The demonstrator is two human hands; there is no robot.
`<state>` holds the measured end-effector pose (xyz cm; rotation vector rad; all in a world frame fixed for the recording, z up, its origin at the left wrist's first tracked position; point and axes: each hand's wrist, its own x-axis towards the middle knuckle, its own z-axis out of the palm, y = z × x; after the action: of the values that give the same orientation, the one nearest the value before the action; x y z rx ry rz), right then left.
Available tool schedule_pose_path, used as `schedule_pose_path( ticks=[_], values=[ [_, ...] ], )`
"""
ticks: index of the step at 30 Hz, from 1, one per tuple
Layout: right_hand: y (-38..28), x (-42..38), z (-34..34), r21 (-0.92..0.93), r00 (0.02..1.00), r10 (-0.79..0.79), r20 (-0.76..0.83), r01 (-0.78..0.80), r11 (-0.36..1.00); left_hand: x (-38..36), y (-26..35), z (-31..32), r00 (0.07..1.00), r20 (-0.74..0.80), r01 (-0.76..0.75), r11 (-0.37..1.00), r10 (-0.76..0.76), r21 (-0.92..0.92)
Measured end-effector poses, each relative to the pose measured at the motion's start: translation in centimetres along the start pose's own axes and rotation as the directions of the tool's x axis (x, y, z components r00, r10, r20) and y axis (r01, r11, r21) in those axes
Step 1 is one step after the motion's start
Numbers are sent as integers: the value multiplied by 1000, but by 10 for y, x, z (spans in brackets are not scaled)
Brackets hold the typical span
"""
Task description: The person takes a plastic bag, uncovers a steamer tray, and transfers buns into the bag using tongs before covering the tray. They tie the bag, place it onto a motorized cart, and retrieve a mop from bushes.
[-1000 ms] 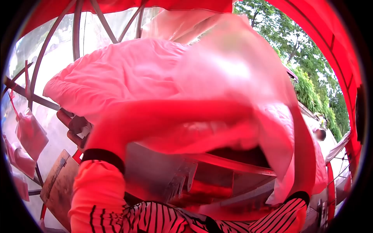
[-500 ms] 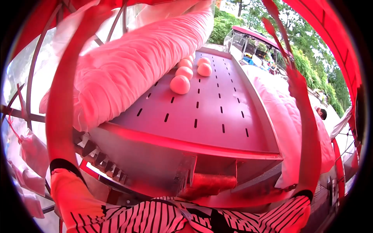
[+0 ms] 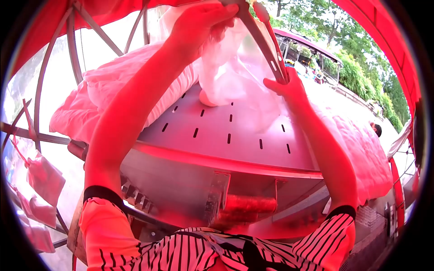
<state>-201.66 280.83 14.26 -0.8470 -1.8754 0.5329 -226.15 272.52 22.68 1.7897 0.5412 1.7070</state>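
Tongs [image 3: 264,47] tilt at twelve o'clock over the tray [image 3: 210,137], clasped by the right hand [image 3: 292,86]; the left hand [image 3: 193,26], newly swung in, pinches clear plastic [image 3: 226,79], bringing both near a bun [image 3: 209,99].

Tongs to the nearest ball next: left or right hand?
Right, I'd say: the right hand grips the tongs; the left hand is up by the plastic, which partly covers the ball.
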Motion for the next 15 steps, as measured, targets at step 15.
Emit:
schedule_pose_path(
  ticks=[15],
  values=[
    [-10,1,-33,-215,923,292,250,-241,946,-115,101,-74,985,-139,164,303,-103,939]
  ],
)
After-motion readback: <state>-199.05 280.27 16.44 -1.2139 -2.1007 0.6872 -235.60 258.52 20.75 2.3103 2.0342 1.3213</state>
